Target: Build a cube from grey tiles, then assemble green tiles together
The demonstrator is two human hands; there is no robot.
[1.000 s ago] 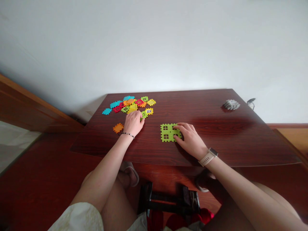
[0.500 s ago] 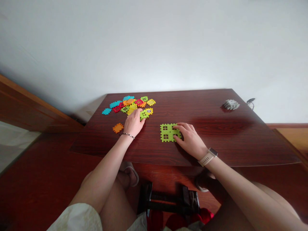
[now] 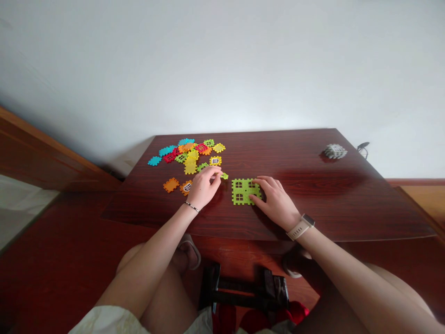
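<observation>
My left hand (image 3: 204,187) pinches a small green window tile (image 3: 225,176), mostly hidden behind the fingers, just left of a larger panel. That green panel (image 3: 245,191) lies flat and looks like several window tiles joined in a square. Over its right edge rests my right hand (image 3: 276,200), thumb and fingers spread apart on the surface. Beside the left hand lie an orange tile with a white window (image 3: 186,187), partly covered, and a plain orange tile (image 3: 171,185).
A loose pile of blue, red, orange, green and yellow interlocking tiles (image 3: 190,163) spreads over the table's back left. On the far right sits a stack of grey-white tiles (image 3: 335,151). The brown wooden table (image 3: 288,153) backs onto a pale wall.
My left hand has moved right and nearer to me with the green tile, toward the panel. This uncovers the window-bearing orange tile and another green tile. My right hand stays put.
</observation>
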